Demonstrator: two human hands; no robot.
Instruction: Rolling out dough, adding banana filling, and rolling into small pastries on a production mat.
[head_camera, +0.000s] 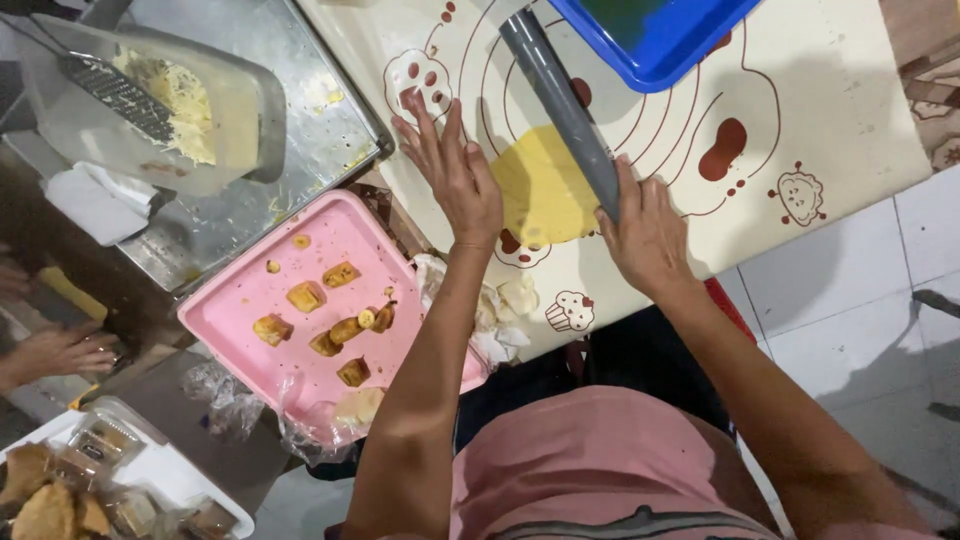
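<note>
The dough (540, 190) lies flat on the mat (830, 120), a thin yellow disc just ahead of my wrists, partly under the grey pipe (562, 100) I use as a roller. It looks soft and light, likely to stretch or tear if I lift it by one edge, and a bit tacky; I judge it best taken from underneath with flat fingers at two opposite edges, or peeled slowly off the mat.

The pipe is stiff, smooth and probably slippery. It runs from 12 o'clock down toward 4 o'clock across the disc. My right hand (648, 235) rests on its near end, palm down, the grip not closed round it. My left hand (455, 175) lies open at the disc's 9 o'clock edge, fingers spread, holding nothing.

Outward: a blue tray (660, 50) sits at 1 o'clock on the mat. At 8 o'clock a pink tray (240, 300) carries browned banana pieces (330, 325). Farther, at 10 o'clock, a clear tub (240, 120) holds a grater (115, 95) and shredded cheese (185, 105) on a steel table (310, 110). Another person's hand (60, 350) works at 9 o'clock.
</note>
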